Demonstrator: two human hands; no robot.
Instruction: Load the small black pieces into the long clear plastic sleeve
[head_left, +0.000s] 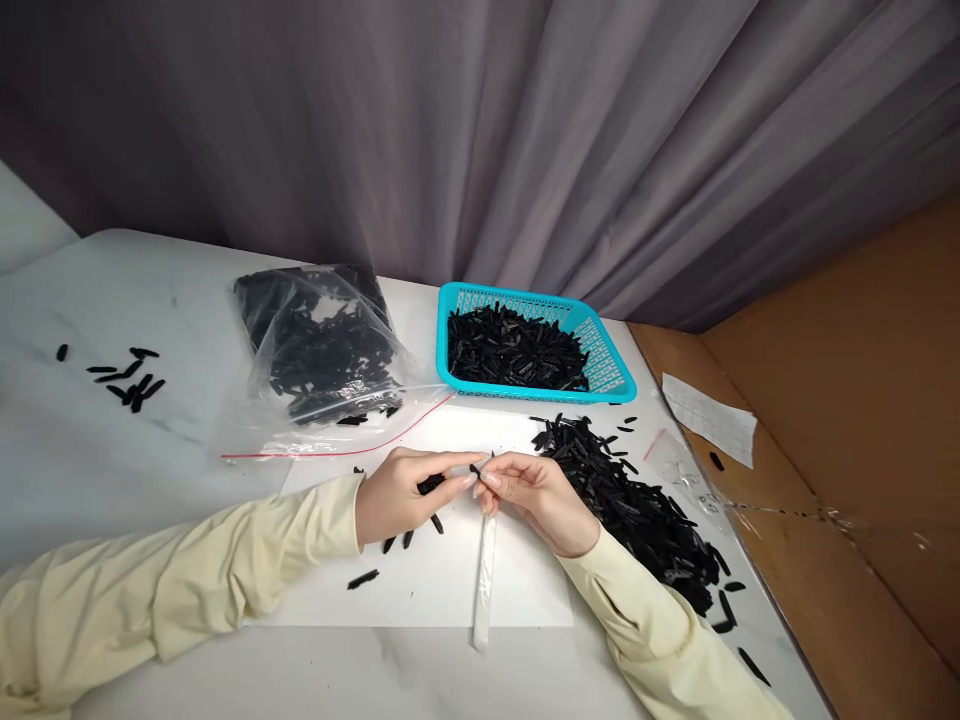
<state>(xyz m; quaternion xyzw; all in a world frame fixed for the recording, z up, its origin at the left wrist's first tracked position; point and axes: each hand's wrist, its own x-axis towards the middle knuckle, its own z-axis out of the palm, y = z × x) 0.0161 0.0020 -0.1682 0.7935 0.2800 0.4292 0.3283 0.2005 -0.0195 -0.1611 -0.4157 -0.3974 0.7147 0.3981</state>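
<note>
Over a white sheet [517, 590], my left hand [412, 490] and my right hand [536, 490] meet at their fingertips. Between them is a small black piece [475, 470], pinched by my left thumb and fingers and touched by my right fingertips. A narrow white strip [484, 585], glossy like plastic or paper, hangs down from my right fingers. Several loose black pieces lie beside and below my left hand, one [363, 579] nearer the front. What my right palm covers is hidden.
A blue basket [540, 392] of black pieces stands at the back. Left of it lies a clear zip bag [330, 350] of such pieces. A black heap [637, 510] spreads on the right, near a paper slip [709, 418]. Several pieces lie far left [135, 380].
</note>
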